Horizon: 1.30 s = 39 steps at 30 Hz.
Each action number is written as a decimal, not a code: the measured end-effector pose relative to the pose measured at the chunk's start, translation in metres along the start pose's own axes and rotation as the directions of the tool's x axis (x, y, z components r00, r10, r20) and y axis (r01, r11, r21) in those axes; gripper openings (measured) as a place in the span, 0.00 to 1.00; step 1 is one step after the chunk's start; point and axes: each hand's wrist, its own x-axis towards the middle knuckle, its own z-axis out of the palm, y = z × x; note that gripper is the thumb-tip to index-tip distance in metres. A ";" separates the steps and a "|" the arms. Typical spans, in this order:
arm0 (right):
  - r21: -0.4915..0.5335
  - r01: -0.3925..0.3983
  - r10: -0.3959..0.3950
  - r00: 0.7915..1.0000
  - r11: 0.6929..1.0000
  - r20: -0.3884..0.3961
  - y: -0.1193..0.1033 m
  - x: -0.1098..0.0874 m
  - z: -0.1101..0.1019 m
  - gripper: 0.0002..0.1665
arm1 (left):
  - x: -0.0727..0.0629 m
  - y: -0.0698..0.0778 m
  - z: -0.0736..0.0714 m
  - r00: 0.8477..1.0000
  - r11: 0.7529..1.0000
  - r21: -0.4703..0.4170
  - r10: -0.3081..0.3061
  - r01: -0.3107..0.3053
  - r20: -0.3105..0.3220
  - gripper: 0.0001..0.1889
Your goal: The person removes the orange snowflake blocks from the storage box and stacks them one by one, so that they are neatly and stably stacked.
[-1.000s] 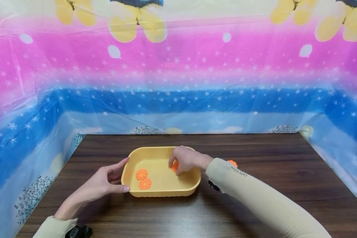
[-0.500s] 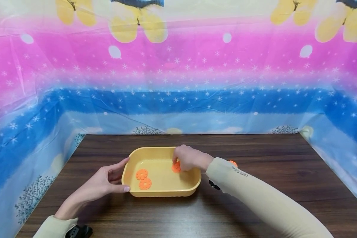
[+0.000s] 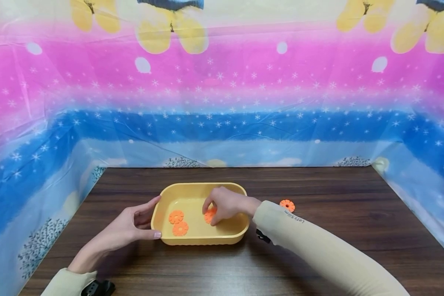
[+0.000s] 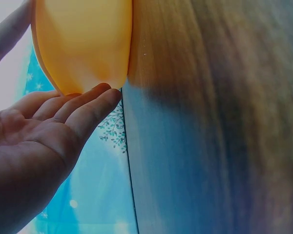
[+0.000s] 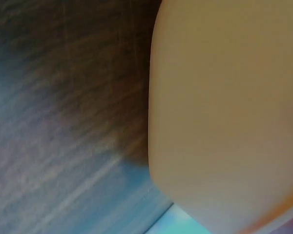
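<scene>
A shallow yellow plastic tub (image 3: 192, 241) with rounded corners stands on the table. My left hand (image 3: 123, 228) holds its left end, the thumb at the near corner and the fingers along the far side; in the left wrist view those fingers (image 4: 90, 105) lie against the tub's outer wall. Inside the tub, my right hand (image 3: 227, 205) pinches an orange notched disc (image 3: 209, 215) between thumb and fingers, low over the floor. Two more orange discs (image 3: 180, 228) lie touching at the tub's left. Only the tub's outer wall (image 5: 219, 107) fills the right wrist view, hiding the hand.
Another orange disc (image 3: 287, 205) lies on the dark wooden table (image 3: 329, 189), right of the tub and just behind the right sleeve (image 3: 311, 234). A patterned cloth (image 3: 240, 123) hangs around the table's back and sides.
My right hand has shifted left and slightly nearer inside the tub, the orange disc moving with it. The disc on the table shows more fully past the sleeve. The left hand stays put.
</scene>
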 end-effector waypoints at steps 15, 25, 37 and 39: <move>0.075 -0.011 0.009 1.000 0.997 0.030 0.005 -0.003 -0.005 0.21 | 0.000 0.000 0.000 1.000 1.000 0.001 0.008 -0.008 0.001 0.53; 0.062 0.020 -0.020 1.000 0.998 -0.014 0.004 0.000 0.000 0.19 | 0.000 -0.001 0.000 1.000 1.000 -0.003 0.008 -0.008 0.003 0.54; 0.126 0.028 -0.024 0.999 0.992 -0.035 0.004 -0.001 0.002 0.19 | 0.001 -0.001 0.000 1.000 1.000 0.008 0.013 -0.013 -0.001 0.53; 0.133 0.020 -0.017 1.000 0.991 -0.026 0.004 -0.001 0.002 0.19 | 0.001 0.000 0.000 1.000 1.000 0.012 0.013 -0.013 -0.003 0.53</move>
